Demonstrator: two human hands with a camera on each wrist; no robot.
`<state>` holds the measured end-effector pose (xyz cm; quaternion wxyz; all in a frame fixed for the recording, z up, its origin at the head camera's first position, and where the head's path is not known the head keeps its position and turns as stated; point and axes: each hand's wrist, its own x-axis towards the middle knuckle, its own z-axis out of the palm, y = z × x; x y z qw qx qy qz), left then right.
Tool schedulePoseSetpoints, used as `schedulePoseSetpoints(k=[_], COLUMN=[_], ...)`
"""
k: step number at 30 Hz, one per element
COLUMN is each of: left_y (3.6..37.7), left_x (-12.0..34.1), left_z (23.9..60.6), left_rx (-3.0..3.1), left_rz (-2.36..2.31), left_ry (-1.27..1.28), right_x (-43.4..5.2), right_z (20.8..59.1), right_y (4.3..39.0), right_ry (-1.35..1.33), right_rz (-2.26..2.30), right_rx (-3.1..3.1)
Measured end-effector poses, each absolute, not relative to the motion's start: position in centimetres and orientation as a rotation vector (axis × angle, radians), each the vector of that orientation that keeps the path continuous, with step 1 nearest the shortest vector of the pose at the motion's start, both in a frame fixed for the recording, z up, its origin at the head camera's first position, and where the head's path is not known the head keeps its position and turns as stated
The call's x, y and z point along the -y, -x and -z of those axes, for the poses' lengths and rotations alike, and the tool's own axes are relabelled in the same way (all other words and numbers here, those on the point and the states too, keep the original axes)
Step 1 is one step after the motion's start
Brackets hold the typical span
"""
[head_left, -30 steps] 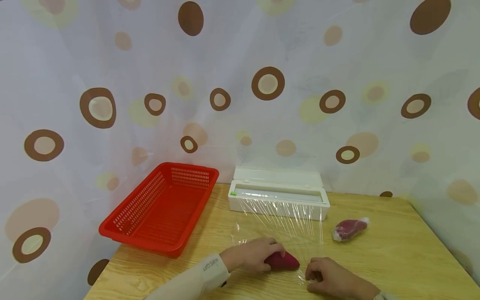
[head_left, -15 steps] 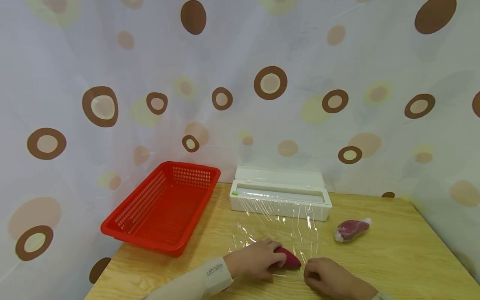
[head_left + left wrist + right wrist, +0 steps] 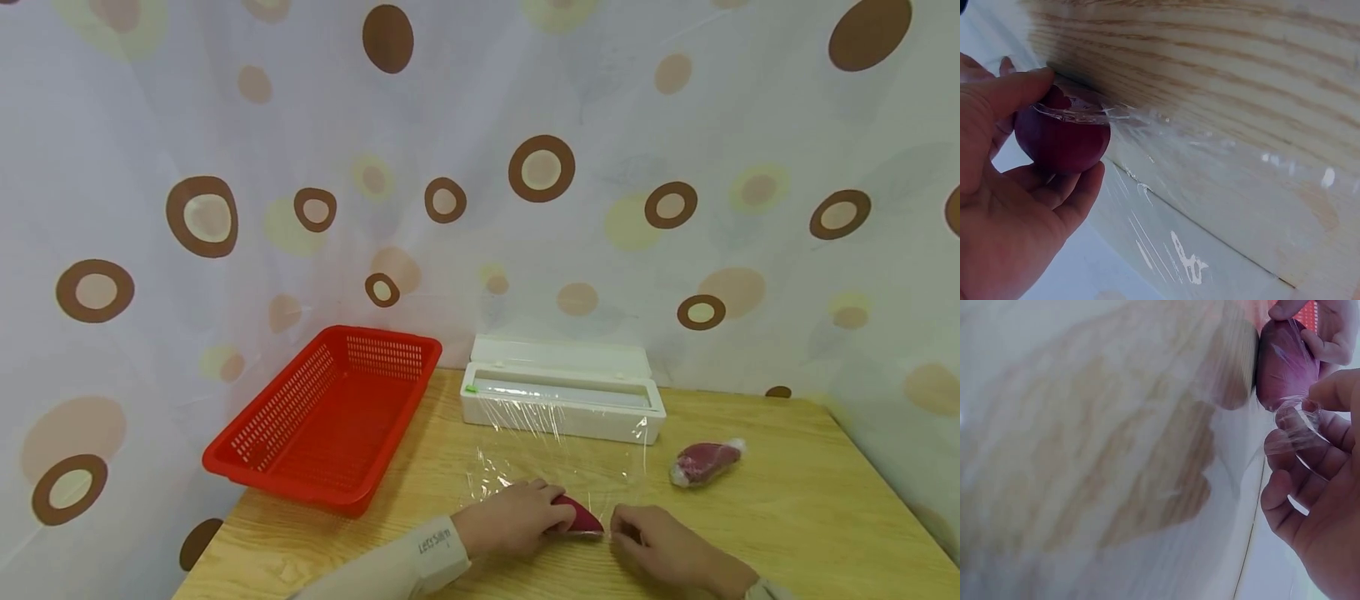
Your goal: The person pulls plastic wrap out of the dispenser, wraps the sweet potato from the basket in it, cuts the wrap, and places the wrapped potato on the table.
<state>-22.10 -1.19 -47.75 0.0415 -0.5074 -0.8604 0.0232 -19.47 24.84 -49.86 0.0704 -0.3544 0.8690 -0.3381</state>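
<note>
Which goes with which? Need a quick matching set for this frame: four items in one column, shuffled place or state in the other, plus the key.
Column 1
1. red basket
2. white film dispenser
3. wrapped purple piece
4. purple piece

Column 2
A. lid open, film pulled out over the table
B. held in the left hand
C. lying alone, right of the film
D. left end of the table

Pairs: 1-D, 2-A, 3-C, 4-B
</note>
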Motion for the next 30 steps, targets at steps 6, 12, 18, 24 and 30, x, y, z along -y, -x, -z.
schedulePoseSetpoints(k=[6, 12, 18, 24, 30], left_y=[22.6, 23.2, 23.9, 24.4, 24.9], left_x=[1.2, 1.0, 1.0, 1.3, 1.4], left_z=[47.5, 47.4, 47.1, 47.0, 46.9], left_rx=[2.651, 2.779, 3.030, 3.077, 3.093], left_rz=[-0.079, 0.039, 0.398, 0.501, 0.604], left_ry=[1.586, 1.590, 1.492, 1.446, 1.427], right_x=[-25.0, -24.6, -24.2, -23.3, -22.5], right_z=[49.6, 49.2, 49.2, 49.0, 49.0], right_y=[19.9, 20.3, 20.8, 21.0, 21.2], right_ry=[1.022, 0.983, 0.932, 0.865, 0.904], right_rz=[0.989, 0.948, 0.899, 0.878, 0.934], right_rx=[-2.640, -2.724, -2.811, -2.899, -2.933])
